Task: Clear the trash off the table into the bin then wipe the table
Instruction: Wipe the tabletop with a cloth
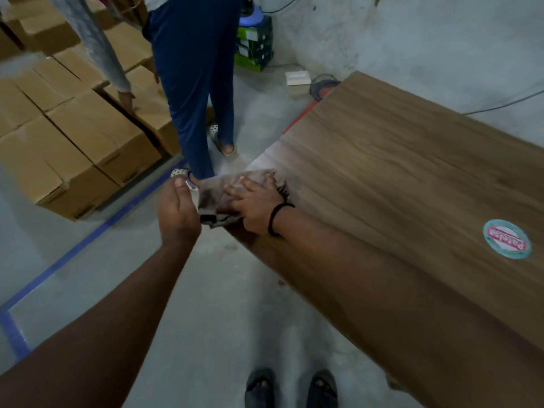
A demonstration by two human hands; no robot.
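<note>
Wood-grain laminate covers the table point(397, 172), which stands on a grey concrete floor point(206, 304). Plain cardboard boxes point(73, 136) are stacked off its left side. I see a round, teal-rimmed sticker point(507, 238) on the table, its red lettering upside down and blurred. At the table's left edge my right hand point(256, 207) presses a frayed grey cloth point(217, 195), fingers spread flat. My left hand point(178, 210) cups just off that edge; I cannot tell whether it grips the cloth.
</note>
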